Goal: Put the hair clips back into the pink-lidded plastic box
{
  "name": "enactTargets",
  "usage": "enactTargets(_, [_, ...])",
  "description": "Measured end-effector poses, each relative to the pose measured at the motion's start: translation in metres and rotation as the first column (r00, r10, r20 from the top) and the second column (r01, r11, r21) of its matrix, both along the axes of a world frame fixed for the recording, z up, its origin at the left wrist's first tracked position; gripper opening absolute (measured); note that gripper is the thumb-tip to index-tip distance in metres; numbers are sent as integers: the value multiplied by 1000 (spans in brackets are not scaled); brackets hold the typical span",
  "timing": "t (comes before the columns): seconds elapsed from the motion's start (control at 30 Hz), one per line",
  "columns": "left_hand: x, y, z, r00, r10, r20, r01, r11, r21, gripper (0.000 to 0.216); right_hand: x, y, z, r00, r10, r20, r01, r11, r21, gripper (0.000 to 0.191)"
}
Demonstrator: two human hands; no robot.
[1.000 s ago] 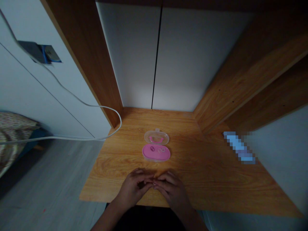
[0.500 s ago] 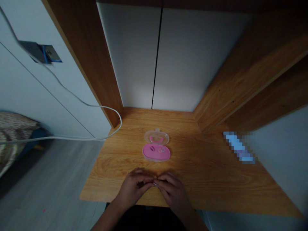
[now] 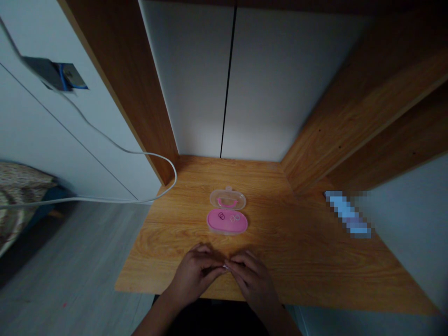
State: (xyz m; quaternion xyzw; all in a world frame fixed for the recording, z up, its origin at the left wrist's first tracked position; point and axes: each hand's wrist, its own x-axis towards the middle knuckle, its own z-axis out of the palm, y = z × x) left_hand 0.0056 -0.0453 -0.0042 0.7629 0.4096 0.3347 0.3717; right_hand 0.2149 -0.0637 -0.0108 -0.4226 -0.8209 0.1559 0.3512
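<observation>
My left hand (image 3: 192, 273) and my right hand (image 3: 254, 275) meet fingertip to fingertip just above the front of the wooden table. Both are closed in a pinch on one small pale thing (image 3: 226, 266), mostly covered by the fingers; its kind is too small to make out. Beyond them lies an oval pink case (image 3: 227, 227), open. On its pink surface rest thin rings like hair ties: a dark pair (image 3: 221, 216), a yellowish one (image 3: 232, 218) and a greenish one (image 3: 237, 217). Its clear lid (image 3: 214, 199), with a pink handle (image 3: 227, 205), is folded back away from me.
The wooden table (image 3: 301, 261) is bounded by a white back panel (image 3: 196, 93) and wooden side boards. A blurred-out flat object (image 3: 346, 214) lies at the right. A white cable (image 3: 122, 150) loops over the table's left back corner. Patterned cloth (image 3: 24, 186) shows far left.
Both hands stay in nearly the same place. The fingertips have shifted slightly around the small pale thing. The case and its rings have not moved.
</observation>
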Motion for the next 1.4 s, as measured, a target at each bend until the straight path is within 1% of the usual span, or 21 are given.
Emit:
enactTargets(0.1, [0,0,0,1000,4,2,-4,1000,-25,11,0,2,-1,1000,19,-17,-18,999,45,22])
enactTargets(0.27, [-1,-1,1,1000,-3,14,3,999,-38,11,-2,3,4,999,34,3,-34,999,35,22])
enactTargets(0.47, [0,-1,10,999,-40,18,41,998,-48,15,-4,1,10,999,33,18,-33,999,-23,22])
enactTargets(0.6, [-1,0,11,997,-74,15,75,996,-51,17,-4,2,7,999,39,-8,-39,999,32,22])
enactTargets(0.73, [-1,0,10,997,-82,-4,81,996,-46,20,-3,2,4,998,44,-39,-41,996,83,24])
enactTargets(0.9, [-1,-2,12,998,-69,-14,68,996,-65,12,-3,1,4,999,48,-24,-45,992,122,22])
enactTargets(1.1, [1,-2,12,999,-32,-20,31,998,-53,14,-4,-1,5,999,43,-28,-39,992,118,19])
enactTargets(1.3, [1,-3,9,1000,6,22,-4,998,-58,13,-4,-1,4,998,52,-33,-48,993,105,26])
enactTargets(1.4, [1,-3,8,999,14,36,-12,998,-57,13,-5,-1,5,999,47,-15,-45,992,120,24])
